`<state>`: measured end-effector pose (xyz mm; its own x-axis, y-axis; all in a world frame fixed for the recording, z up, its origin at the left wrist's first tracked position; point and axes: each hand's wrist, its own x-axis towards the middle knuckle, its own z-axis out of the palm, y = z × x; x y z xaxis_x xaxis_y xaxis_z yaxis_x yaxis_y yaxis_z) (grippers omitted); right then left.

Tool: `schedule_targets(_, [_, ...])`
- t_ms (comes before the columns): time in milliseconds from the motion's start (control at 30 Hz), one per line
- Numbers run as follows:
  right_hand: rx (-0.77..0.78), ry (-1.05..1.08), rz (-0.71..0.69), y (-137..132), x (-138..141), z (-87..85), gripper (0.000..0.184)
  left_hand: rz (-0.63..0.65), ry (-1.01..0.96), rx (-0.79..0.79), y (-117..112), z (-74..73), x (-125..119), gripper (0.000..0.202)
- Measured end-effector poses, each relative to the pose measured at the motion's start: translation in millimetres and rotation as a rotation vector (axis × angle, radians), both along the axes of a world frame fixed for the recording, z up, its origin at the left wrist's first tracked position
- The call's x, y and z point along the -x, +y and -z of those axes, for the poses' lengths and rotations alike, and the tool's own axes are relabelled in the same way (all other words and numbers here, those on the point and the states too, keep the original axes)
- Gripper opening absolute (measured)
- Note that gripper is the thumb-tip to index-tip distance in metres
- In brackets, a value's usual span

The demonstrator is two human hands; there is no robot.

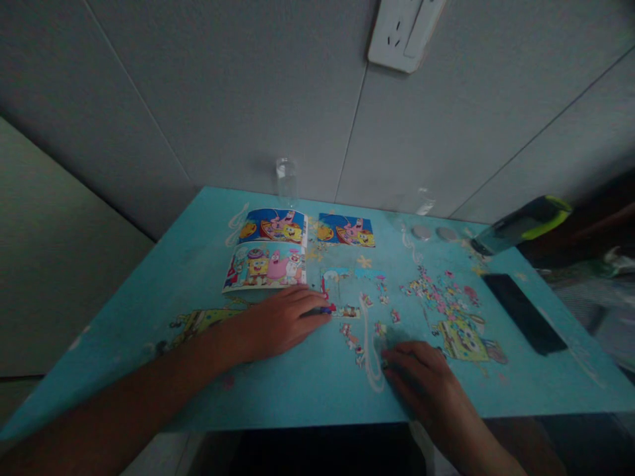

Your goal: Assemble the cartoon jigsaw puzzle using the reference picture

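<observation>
My left hand point(282, 319) lies flat on the turquoise table point(149, 311), fingers stretched toward a partly built row of puzzle pieces point(342, 309). My right hand point(421, 377) rests near the front edge with fingers curled down on a loose puzzle piece point(381, 328) area; what is under the fingertips is hidden. Loose puzzle pieces point(441, 294) are scattered to the right. A cartoon reference picture sheet point(268, 254) lies behind my left hand, and a smaller picture point(346, 230) beside it.
A black phone point(523, 312) lies at the right of the table. A dark bottle with a green lid point(520, 225) lies on its side at the back right. A clear glass point(286, 177) stands by the wall. A wall socket point(404, 30) is above.
</observation>
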<state>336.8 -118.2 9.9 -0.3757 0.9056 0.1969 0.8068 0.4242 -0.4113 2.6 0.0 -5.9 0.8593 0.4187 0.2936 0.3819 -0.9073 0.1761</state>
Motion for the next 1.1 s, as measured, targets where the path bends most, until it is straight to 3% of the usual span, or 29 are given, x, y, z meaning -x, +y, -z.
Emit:
schedule_targets(300, [-0.122,-0.113,-0.087,42,3,-5.0,0.027,0.011,-0.002,0.018,1,-1.9,0,0.039])
schedule_targets(533, [0.084,-0.128,-0.169,26,-9,-22.5,0.027,0.004,-0.014,0.02,0,1.4,0,0.042])
schedule_targets(767, [0.166,-0.058,-0.088,24,-5,-12.1,0.024,0.005,-0.021,0.02,1,3.9,1,0.043])
schedule_targets(1100, [0.208,0.109,-0.07,26,-2,-13.6,0.012,0.023,-0.041,0.023,1,-0.1,1,0.043])
